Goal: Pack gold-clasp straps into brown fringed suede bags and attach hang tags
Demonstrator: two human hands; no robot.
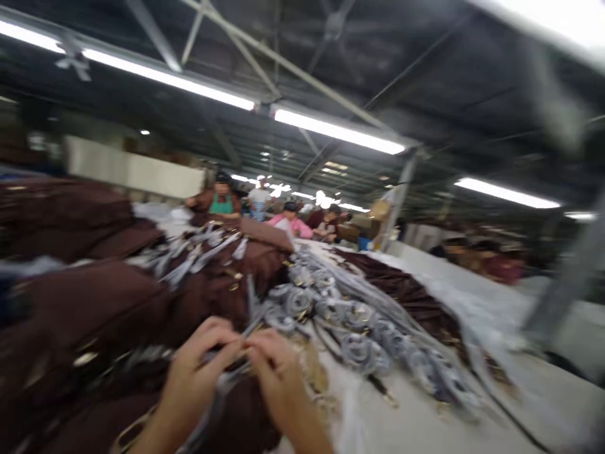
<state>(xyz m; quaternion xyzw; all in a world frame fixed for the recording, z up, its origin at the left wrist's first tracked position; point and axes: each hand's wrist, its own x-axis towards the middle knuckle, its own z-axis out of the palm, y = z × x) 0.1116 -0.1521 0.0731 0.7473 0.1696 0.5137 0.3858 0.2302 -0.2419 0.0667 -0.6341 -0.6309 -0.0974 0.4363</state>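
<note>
Holding between left hand (201, 366) and right hand (280, 362), close together, a thin grey strip of soft-looking material (254, 323). Showing a narrow grip on both sides, with fingertips pinched and almost meeting, seemingly on this strip; cannot tell, because of the blur, exactly which part. Situated over the near edge of a large heap of dark brown cloth (99, 302), and to the left of many coiled grey straps with gold-coloured metal ends (359, 356), lying in rows on a pale table (425, 422).

By judgement, light in weight, easy to bend and twist, probably not fragile; perhaps a little slippery, if smooth on the surface. Best to take hold near the end, with pads of thumb and forefinger, both pinches close to each other, so as to limit curling of the free length.

Also to be seen, on top of the brown heap, a bunch of loose pale-grey strips (196, 255). Farther behind, a person in a green apron (222, 203).
</note>
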